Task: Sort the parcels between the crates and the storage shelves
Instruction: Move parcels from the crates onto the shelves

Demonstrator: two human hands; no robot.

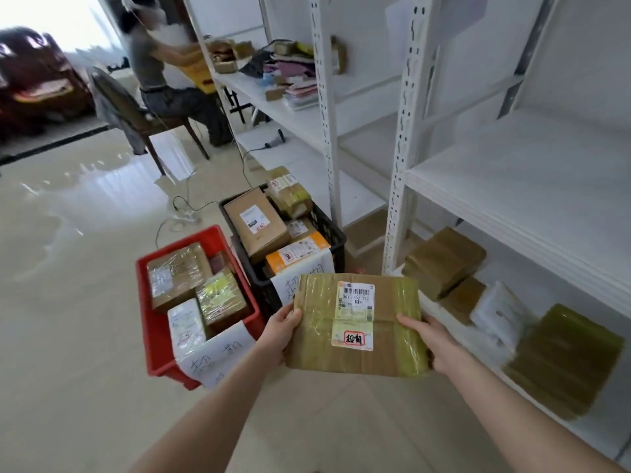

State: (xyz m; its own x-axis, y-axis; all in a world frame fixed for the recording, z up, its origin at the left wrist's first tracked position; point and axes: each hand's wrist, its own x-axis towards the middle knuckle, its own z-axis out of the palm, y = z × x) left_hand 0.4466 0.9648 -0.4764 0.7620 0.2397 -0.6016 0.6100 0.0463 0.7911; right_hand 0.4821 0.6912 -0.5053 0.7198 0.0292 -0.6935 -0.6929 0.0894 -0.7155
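Observation:
I hold a flat brown cardboard parcel wrapped in yellowish tape, its white label with a barcode and a red stamp facing up. My left hand grips its left edge, thumb on top. My right hand grips its right edge. The parcel hovers above the floor, just in front of a black crate full of boxes. A red crate with several taped parcels stands to the left of it. White storage shelves rise on the right; the lowest shelf carries taped parcels and a white bag.
Paper signs with handwriting hang on the front of both crates. A person sits on a chair at the back left, near another shelf with small items. A cable lies on the glossy tile floor behind the crates.

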